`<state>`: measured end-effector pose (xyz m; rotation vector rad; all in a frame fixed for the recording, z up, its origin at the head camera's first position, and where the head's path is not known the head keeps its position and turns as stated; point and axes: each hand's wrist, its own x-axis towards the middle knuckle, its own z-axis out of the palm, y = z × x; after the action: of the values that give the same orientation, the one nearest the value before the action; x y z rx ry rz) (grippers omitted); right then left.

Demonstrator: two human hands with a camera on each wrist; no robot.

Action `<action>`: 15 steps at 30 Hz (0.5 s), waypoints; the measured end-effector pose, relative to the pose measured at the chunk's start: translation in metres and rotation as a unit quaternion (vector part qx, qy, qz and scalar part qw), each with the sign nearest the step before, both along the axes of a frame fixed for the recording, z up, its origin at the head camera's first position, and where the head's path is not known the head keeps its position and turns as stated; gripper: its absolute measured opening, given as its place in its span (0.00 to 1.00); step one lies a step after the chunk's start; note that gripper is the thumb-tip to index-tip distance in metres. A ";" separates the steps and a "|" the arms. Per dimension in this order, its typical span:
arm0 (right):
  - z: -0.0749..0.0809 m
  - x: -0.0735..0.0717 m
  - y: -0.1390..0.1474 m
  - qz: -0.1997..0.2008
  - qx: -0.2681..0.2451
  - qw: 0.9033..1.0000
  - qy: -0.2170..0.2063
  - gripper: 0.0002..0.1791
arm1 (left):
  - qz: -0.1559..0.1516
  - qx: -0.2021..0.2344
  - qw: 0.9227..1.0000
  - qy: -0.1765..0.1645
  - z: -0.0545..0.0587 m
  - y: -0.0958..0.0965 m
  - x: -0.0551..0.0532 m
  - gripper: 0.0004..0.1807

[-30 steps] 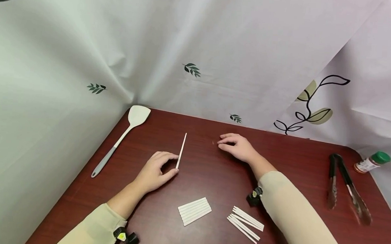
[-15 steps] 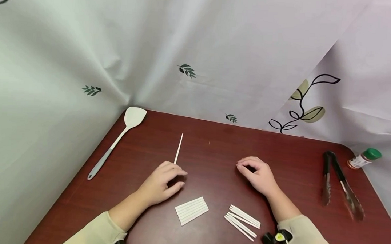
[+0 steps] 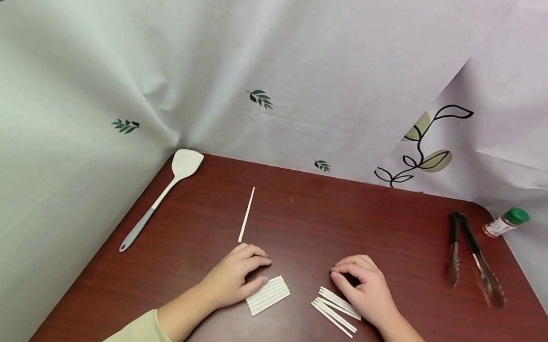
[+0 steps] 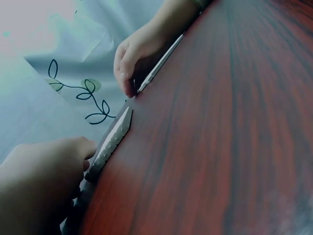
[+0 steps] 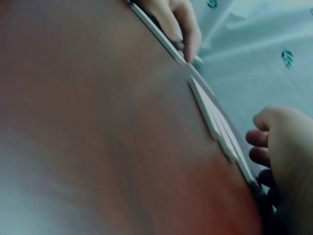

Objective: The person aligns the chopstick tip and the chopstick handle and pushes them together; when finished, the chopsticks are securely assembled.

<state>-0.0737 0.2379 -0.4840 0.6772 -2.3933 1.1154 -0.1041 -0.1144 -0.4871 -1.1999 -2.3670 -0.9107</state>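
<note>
Head view shows me the left hand (image 3: 234,277) over the worktop (image 3: 299,233), fingers relaxed and holding nothing, its thumb across the corner of a neat row of white sticks (image 3: 268,296); I cannot tell whether it touches them. I read the right hand (image 3: 366,287) as free too, its fingers loosely bent, beside a fanned white bundle (image 3: 336,315) whose right end it partly hides. Both sets lie well in from the worktop's far edge. One lone stick (image 3: 246,214) points toward that edge, its near end just beyond the left hand. Over by the left edge I have a white spatula (image 3: 165,193) with a grey grip, its blade near the far-left corner. Near the far-right corner lie black-handled tongs (image 3: 469,235) and a green-capped bottle (image 3: 501,226).
</note>
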 end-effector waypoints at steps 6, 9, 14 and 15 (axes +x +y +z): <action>-0.002 0.018 -0.003 0.006 0.044 0.999 0.016 0.14 | 0.005 0.003 1.000 0.004 -0.002 0.003 0.002 0.13; -0.002 0.019 -0.005 0.016 0.050 0.998 0.034 0.16 | 0.004 0.007 1.000 0.002 -0.002 0.003 0.003 0.10; -0.001 0.017 -0.005 0.032 0.052 0.998 0.033 0.16 | 0.004 0.006 1.000 0.003 -0.002 0.004 0.003 0.09; -0.001 0.017 -0.005 0.035 0.053 0.998 0.030 0.16 | 0.003 0.006 1.000 0.005 -0.002 0.004 0.003 0.09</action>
<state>-0.0571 0.2326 -0.4852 0.8233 -2.4070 0.9873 -0.1006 -0.1108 -0.4893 -1.1887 -2.3534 -0.9124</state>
